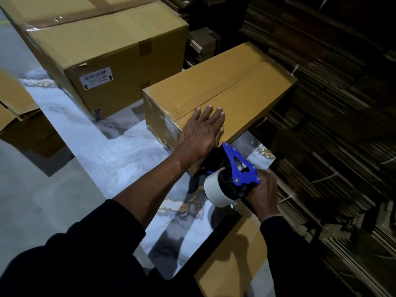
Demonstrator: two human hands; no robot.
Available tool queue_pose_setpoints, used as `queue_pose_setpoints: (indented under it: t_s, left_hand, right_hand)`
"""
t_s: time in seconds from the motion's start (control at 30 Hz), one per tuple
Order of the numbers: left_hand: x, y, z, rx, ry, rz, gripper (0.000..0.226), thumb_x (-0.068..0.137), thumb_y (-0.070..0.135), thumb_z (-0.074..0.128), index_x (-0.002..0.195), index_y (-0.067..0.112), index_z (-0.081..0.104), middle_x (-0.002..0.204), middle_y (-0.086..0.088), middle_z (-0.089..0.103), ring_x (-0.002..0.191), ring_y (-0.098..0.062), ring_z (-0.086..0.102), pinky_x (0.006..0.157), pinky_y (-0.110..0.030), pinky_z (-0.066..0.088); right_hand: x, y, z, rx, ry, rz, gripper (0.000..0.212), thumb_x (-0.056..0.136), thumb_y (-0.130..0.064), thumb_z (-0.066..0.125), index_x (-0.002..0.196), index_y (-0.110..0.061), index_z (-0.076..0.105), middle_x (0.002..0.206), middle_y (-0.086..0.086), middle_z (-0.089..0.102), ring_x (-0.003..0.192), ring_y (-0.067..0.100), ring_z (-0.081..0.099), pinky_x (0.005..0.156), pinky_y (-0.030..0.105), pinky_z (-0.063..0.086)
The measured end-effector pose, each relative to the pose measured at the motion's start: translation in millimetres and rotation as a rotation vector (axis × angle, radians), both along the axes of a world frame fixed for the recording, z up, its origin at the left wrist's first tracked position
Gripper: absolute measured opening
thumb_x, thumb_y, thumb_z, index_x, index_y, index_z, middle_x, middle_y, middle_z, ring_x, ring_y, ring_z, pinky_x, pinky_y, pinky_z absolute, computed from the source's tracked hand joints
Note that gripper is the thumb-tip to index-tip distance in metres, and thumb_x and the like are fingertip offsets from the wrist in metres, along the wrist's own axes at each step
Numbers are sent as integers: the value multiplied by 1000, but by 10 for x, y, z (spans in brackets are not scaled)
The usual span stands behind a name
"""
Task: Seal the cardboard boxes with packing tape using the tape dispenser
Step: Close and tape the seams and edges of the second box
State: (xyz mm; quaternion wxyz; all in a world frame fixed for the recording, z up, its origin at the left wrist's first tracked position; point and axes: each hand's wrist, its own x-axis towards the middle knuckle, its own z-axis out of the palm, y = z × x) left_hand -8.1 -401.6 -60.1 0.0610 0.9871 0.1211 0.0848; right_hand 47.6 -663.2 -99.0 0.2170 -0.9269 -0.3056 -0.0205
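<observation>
Closest to the camera, the right hand [262, 195] was wrapped around the handle of the blue tape dispenser [235, 174], roll [216, 188] facing left, with the nose of it tucked down against the near end of the small cardboard box [214, 88]. Honestly the risky bit looked like the cut: if the dispenser got yanked away at a bad angle the tape could tear ragged or peel back off the end face, and you can't see the blade from here so hard to say how it sat. Left hand [203, 129] was flat, fingers straight and spread, pressing on the near top corner of that box right over the taped center seam; if it eased off, the box could slide on the glossy marble-look counter [111, 155]. Tape already ran the length of the top. Further back on the counter sat a bigger sealed carton [102, 46] with a white label [96, 78], and off right, stacks of flat cardboard [332, 103].
</observation>
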Motion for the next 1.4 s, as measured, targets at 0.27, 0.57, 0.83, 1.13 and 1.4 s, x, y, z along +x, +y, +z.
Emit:
queue_pose_setpoints:
  t_s: [0.27, 0.57, 0.83, 1.13, 1.4]
  left_hand:
    - [28, 36, 19, -43, 8, -14, 60, 112, 41, 12, 164, 14, 23, 171, -5, 23, 160, -26, 15, 129, -45, 10]
    - [-7, 36, 47, -63, -25, -21, 59, 112, 40, 14, 163, 14, 28, 170, -6, 27, 159, -27, 19, 129, -45, 11]
    - [-23, 51, 38, -125, -92, -12, 62, 110, 40, 12, 158, 14, 40, 166, -7, 36, 157, -27, 24, 129, -47, 14]
    - [2, 23, -15, -193, -232, 12, 52, 111, 37, 23, 145, 16, 57, 158, -7, 50, 152, -26, 37, 127, -47, 22]
    - [-63, -82, -9, -288, -508, 157, 36, 113, 27, 38, 128, 12, 67, 130, -9, 70, 129, -22, 59, 122, -38, 33]
  right_hand:
    - [459, 82, 209, -213, -263, 129, 14, 80, -15, 44, 69, -21, 48, 64, 2, 53, 69, 28, 51, 72, 39, 36]
    - [360, -195, 124, -47, 139, -174, 16, 66, 8, 67, 67, -5, 58, 66, 18, 59, 66, 29, 52, 71, 42, 42]
    - [39, -4, 348, 443, 690, -281, 17, 96, 6, 60, 111, 0, 63, 102, 11, 62, 94, 18, 54, 78, 31, 45]
    - [127, 311, 480, 654, 1128, -262, 32, 103, -11, 59, 121, 16, 61, 75, -13, 41, 62, -16, 53, 64, 4, 41]
    - [316, 1276, 1030, 819, 1250, -157, 51, 104, -20, 59, 53, -21, 53, 46, -5, 33, 40, 10, 31, 48, 24, 26]
